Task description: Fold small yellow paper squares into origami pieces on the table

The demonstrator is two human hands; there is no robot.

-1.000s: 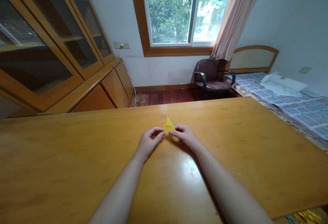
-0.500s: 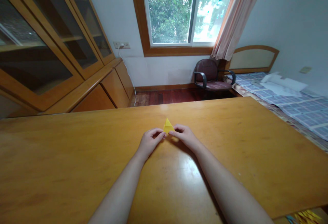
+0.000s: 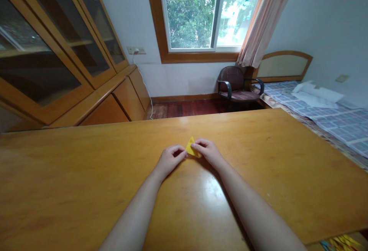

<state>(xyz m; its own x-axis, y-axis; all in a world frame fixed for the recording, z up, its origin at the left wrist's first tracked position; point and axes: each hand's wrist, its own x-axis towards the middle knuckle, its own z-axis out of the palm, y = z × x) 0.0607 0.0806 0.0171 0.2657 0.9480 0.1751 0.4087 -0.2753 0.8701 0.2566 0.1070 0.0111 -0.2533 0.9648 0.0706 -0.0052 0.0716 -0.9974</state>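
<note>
Yellow paper point(image 3: 190, 151) has tilted; my right grip point(image 3: 209, 152) now clamps its face, left grip point(image 3: 169, 161) its corner, seemingly repositioning.

Left hand point(image 3: 171, 158) and right hand point(image 3: 210, 153) close together, thumbs pointing inward.
Left forearm point(image 3: 133, 209) and right forearm point(image 3: 254, 205) converge forward; each thumb pinches toward curled fingers, the right thumb's tip farther forward.

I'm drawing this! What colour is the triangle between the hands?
The triangle is yellow, clearest in the head view.
</note>
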